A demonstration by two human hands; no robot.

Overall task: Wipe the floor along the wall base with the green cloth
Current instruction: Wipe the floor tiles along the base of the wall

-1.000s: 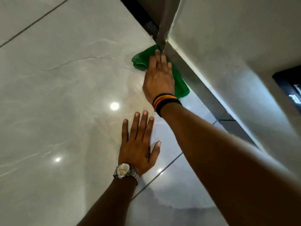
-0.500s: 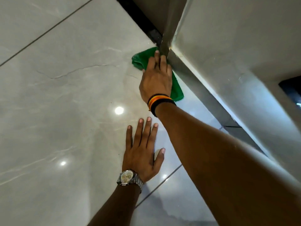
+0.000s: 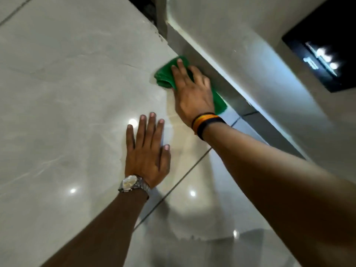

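So the right hand [image 3: 192,93] is pressed flat on top of the green cloth [image 3: 165,78], fingers spread out over it, not pinching it at all, just palm-down pressure. The cloth is bunched and sticks out ahead of the fingertips and off to the thumb side, with a smaller tail poking out behind the hand on the little-finger side, tucked right against the wall base [image 3: 237,93]. Its long axis runs pretty much parallel to that skirting line, so the hand, cloth and wall are all lined up the same way. That's the bit that matters I reckon: the next stroke looks like a straight slide along the wall, forward or back.

The left hand [image 3: 147,151] is flat on the floor tile [image 3: 67,112], fingers open, holding nothing, behind and to the thumb side of the working hand, looks like it's just propping the person up. Right hand is clearly the nearer one to the wall
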